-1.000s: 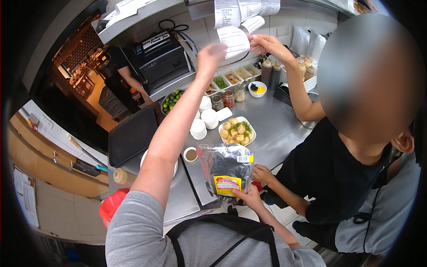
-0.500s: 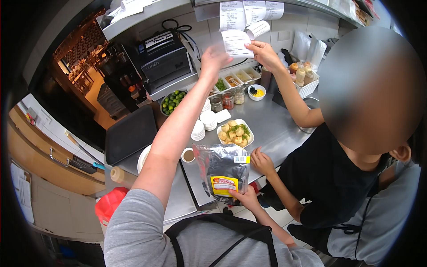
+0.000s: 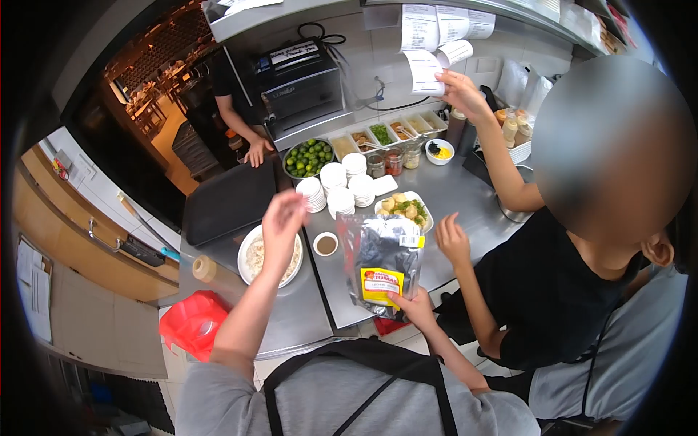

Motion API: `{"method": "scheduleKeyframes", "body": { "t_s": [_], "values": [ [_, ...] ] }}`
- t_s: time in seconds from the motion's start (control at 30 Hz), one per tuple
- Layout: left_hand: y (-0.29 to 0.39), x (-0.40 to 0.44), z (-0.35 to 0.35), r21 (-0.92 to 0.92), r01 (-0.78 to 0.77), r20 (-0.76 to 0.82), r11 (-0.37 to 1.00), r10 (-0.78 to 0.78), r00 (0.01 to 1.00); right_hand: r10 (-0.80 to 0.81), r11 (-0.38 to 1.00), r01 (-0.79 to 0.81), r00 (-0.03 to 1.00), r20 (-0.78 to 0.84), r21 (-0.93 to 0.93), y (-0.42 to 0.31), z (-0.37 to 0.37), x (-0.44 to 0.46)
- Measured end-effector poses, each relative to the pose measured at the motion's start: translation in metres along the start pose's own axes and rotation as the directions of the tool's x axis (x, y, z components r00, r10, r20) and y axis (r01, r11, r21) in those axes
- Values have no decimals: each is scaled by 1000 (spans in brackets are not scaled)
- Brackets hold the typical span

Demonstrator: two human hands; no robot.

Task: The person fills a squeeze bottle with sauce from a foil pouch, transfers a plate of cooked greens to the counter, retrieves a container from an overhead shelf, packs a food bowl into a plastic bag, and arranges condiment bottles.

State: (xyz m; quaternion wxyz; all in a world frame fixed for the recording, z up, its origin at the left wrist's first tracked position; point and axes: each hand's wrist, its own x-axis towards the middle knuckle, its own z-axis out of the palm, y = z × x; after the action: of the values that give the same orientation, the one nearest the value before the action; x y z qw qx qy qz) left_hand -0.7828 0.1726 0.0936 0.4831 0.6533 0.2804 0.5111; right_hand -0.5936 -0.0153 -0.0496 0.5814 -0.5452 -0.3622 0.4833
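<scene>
My left hand (image 3: 284, 218) is lowered over the counter, above the right part of a bowl of pale food (image 3: 254, 260); its fingers are blurred. My right hand (image 3: 414, 305) grips the lower edge of a silver plastic bag (image 3: 363, 243) with a yellow label. Left of the bag stands a small cup of brown sauce (image 3: 326, 244). Behind the bag is a square white dish (image 3: 427, 218) with golden pieces and greens. A co-worker's hand (image 3: 462, 94) touches a hanging paper slip (image 3: 424, 73); the co-worker's other hand (image 3: 453, 238) is near the dish.
Stacked white cups (image 3: 334, 176) and a bowl of green limes (image 3: 309, 158) stand behind. A black tray (image 3: 231, 202) lies at the left, with another person's hand (image 3: 258, 151) at its back edge. A printer (image 3: 302, 87), a squeeze bottle (image 3: 204, 269) and a red container (image 3: 193, 323) are also there.
My left hand has come down and left from the paper slip to above the bowl. My right hand still holds the bag. Another person's hand now shows by the tray.
</scene>
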Motion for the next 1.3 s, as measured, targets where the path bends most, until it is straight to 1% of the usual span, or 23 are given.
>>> {"method": "scheduleKeyframes", "body": {
  "t_s": [0.07, 0.13, 0.2, 0.23, 0.3, 0.33, 0.37, 0.4, 0.47, 0.5, 0.53, 0.6, 0.73, 0.8, 0.9, 1.0, 1.03, 1.07, 1.13, 1.2, 1.23, 1.27, 1.3],
  "values": [
    [-12, -53, -25, 22, 217, -45, 976, -216, 975, -6, 998, 6, 1000, 6, 55, -1, 4, 6],
    [-37, -107, -50, 21, 408, -98, 913, -404, 909, 9, 997, -10, 1000, 21, 75, -5, 12, 11],
    [-71, -161, -82, -63, 638, -132, 767, -640, 757, 44, 995, -49, 997, 68, 85, -6, 18, 17],
    [-82, -184, -95, -67, 641, -140, 764, -643, 752, 27, 996, -32, 997, 73, 80, -6, 23, 20],
    [-102, -216, -116, -414, 707, -188, 573, -814, 549, 5, 996, -12, 997, 74, 90, -10, 40, 23],
    [-111, -220, -126, -416, 711, -182, 567, -818, 546, -20, 995, 13, 997, 68, 102, -11, 49, 21],
    [-120, -222, -135, -493, 684, -205, 538, -836, 509, -63, 989, 54, 996, 60, 137, -2, 56, 22],
    [-127, -222, -143, -564, 650, -223, 509, -852, 474, -65, 989, 58, 997, 51, 133, -1, 63, 19],
    [-136, -210, -153, -597, 624, -220, 504, -851, 476, 7, 988, -25, 993, 114, 154, -1, 74, 15],
    [-142, -201, -157, -630, 595, -227, 499, -851, 473, 49, 993, -65, 987, 152, 104, -4, 78, 11],
    [-148, -194, -160, -628, 600, -214, 497, -851, 480, 1, 997, -12, 988, 154, 74, 1, 83, 8],
    [-160, -182, -166, -675, 567, -179, 473, -850, 496, 36, 999, -42, 982, 184, 31, 7, 87, 2],
    [-182, -164, -175, -694, 582, -105, 423, -860, 499, -5, 1000, 0, 984, 179, 30, 16, 94, -10],
    [-187, -160, -179, -731, 560, -117, 391, -879, 462, 24, 1000, -27, 981, 192, 13, 13, 96, -18],
    [-191, -154, -180, -754, 526, -150, 393, -883, 446, 47, 999, -49, 981, 186, 8, 22, 94, -21],
    [-192, -149, -178, -706, 562, -181, 430, -878, 444, 56, 998, -59, 983, 173, 14, 31, 92, -19],
    [-191, -147, -178, -684, 596, -192, 420, -892, 409, 80, 997, -83, 979, 189, 5, 32, 90, -18],
    [-190, -146, -177, -679, 601, -190, 422, -891, 412, 106, 994, -107, 973, 207, -4, 33, 89, -16],
    [-190, -147, -177, -681, 607, -196, 410, -901, 388, 92, 995, -97, 977, 193, 12, 23, 88, -17],
    [-190, -147, -178, -698, 591, -201, 404, -903, 380, 122, 992, -123, 956, 266, -11, 26, 85, -14],
    [-190, -146, -178, -717, 573, -204, 396, -906, 371, -13, 996, -2, 983, 182, 85, 34, 90, -13],
    [-191, -146, -176, -717, 572, -210, 399, -905, 369, -12, 996, -4, 982, 187, 88, 36, 88, -10],
    [-187, -146, -174, -687, 586, -218, 431, -891, 399, -6, 996, -12, 980, 200, 88, 35, 88, -8]
  ]
}}
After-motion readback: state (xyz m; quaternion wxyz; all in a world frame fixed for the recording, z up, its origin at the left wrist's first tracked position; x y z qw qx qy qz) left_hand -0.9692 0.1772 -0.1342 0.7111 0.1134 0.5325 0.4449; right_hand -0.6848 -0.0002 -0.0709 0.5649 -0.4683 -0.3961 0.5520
